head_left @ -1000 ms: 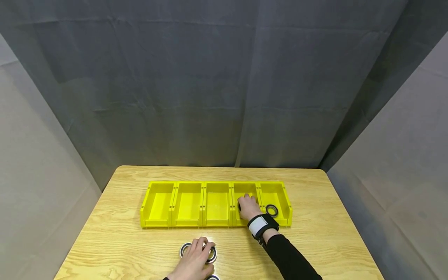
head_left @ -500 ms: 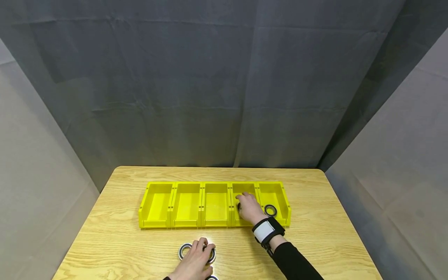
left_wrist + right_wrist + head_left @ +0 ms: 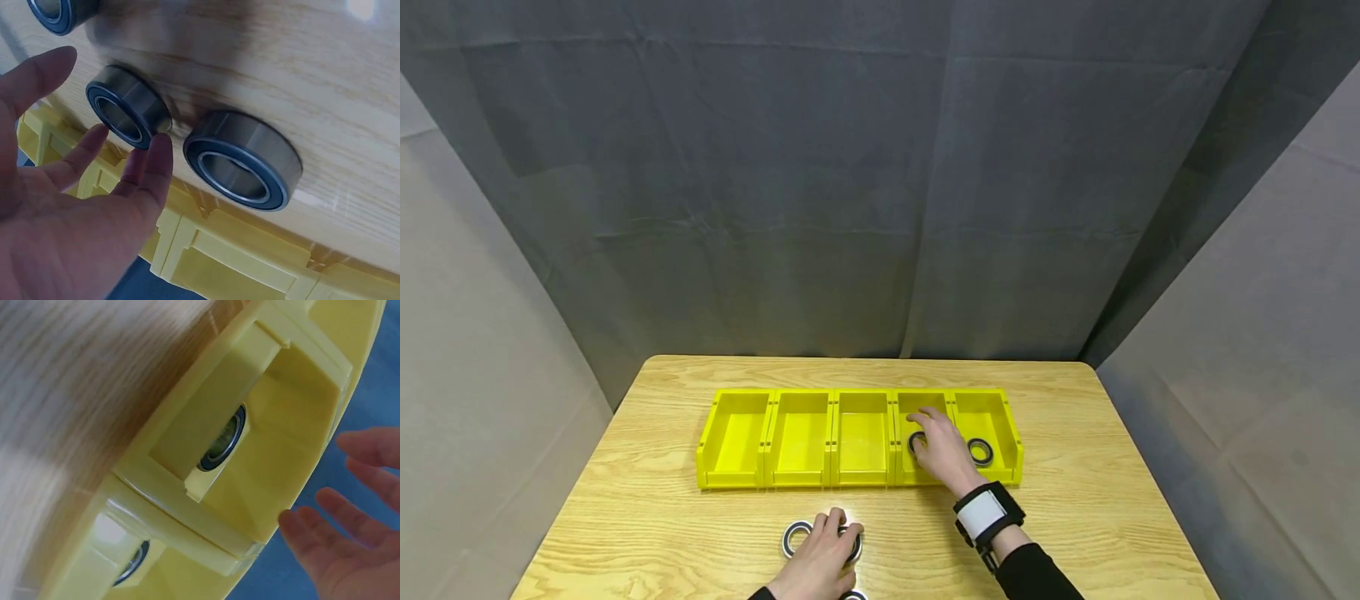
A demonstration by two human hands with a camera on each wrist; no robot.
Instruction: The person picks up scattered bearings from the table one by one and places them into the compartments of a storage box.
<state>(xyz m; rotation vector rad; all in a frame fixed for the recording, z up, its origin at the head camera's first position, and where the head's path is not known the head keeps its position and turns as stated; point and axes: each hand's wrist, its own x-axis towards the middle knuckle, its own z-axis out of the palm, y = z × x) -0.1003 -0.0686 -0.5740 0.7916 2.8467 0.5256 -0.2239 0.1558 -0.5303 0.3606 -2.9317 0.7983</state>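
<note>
My right hand (image 3: 945,454) is above the fourth compartment of the yellow bin row, fingers spread and holding nothing. Below its fingertips a ball bearing (image 3: 212,464) lies flat on that compartment's floor, partly covered by the hand in the head view. The rightmost compartment holds another bearing (image 3: 980,463). On the table in front, my left hand (image 3: 818,557) reaches over several bearings with loose fingers. Its fingertips touch or nearly touch the middle bearing (image 3: 140,100), while the thumb stands apart. One bearing (image 3: 262,144) sits beside the fingers, and another (image 3: 75,19) lies past the thumb.
The yellow bins (image 3: 863,481) stand joined in a row across the table (image 3: 647,533); the three compartments at the left show bare floors. A grey curtain (image 3: 775,192) hangs behind the table, with pale panels (image 3: 1262,333) at both sides.
My right hand has let go of the bearing in the fourth compartment; its fingers have spread and it has drawn back slightly. The left hand has hardly moved.
</note>
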